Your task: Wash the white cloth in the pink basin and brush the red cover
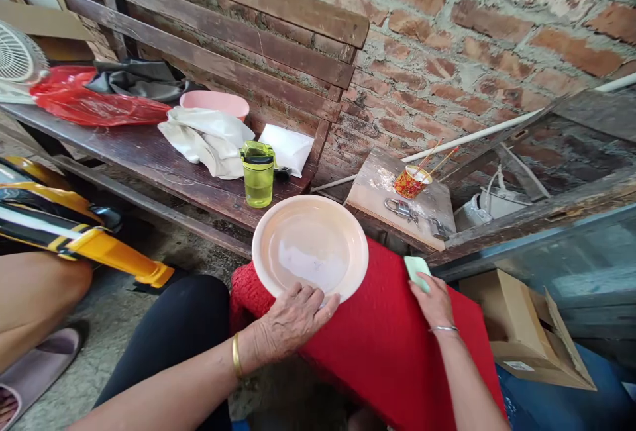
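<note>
A pale peach basin (262, 239) stands on the red cloth (368, 345), with light reflecting from the shallow water that seems to lie in its bottom. My left hand (293, 318), wearing a gold bangle, is closed over the basin's near rim; some fingertips are hidden from me. To the right, my right hand (433, 302) grips a pale green block (416, 271) shaped like a bar of soap. That hand is over the cloth, apart from the basin, with a thin silver bracelet at its wrist.
A wooden bench (124, 149) holds a green bottle (259, 183), white cloth (206, 140) and a red bag (94, 103). Padlocks (400, 207) and a red cup (411, 183) with sticks sit on a board. At right is a cardboard box (521, 325); another person's knee (44, 292) is at left.
</note>
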A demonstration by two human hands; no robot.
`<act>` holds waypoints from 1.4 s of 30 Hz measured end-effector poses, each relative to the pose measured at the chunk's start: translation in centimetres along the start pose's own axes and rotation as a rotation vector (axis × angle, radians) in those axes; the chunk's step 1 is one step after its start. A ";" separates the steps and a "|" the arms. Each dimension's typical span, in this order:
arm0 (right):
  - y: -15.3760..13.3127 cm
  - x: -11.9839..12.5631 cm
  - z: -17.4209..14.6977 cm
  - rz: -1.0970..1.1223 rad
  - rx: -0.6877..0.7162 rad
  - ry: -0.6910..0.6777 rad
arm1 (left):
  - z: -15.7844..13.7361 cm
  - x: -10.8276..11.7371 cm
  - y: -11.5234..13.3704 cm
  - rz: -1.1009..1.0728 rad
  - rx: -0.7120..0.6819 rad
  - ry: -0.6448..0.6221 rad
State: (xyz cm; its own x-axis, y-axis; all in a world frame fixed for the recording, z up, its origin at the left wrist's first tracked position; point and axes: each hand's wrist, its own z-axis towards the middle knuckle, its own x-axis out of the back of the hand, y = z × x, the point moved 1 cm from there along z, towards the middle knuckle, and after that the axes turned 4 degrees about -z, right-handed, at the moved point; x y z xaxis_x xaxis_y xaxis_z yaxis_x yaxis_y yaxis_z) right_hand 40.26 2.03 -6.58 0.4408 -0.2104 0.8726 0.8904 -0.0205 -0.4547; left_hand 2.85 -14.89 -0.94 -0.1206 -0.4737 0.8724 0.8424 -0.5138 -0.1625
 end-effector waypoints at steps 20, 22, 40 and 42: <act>-10.3 -2.2 -9.2 0.098 -0.028 -0.089 | -0.3 -0.6 0.0 0.030 0.012 0.002; -12.9 -3.8 -9.8 0.110 0.047 -0.112 | -0.4 -0.7 0.0 0.043 0.017 0.028; 11.2 13.4 -15.4 -0.141 -0.652 0.154 | -0.4 -1.2 0.0 -0.005 0.026 0.061; 9.1 12.5 -15.7 -0.101 -0.580 0.194 | -0.5 -1.4 0.0 0.006 0.022 0.066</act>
State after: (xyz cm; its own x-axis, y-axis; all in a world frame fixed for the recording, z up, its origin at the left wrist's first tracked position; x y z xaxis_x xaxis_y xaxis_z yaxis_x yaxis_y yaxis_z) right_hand 52.08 -16.09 -2.57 0.2806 -0.3523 0.8929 0.6961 -0.5658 -0.4420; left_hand 2.77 -14.61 -2.42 -0.1495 -0.5229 0.8392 0.8545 -0.4954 -0.1565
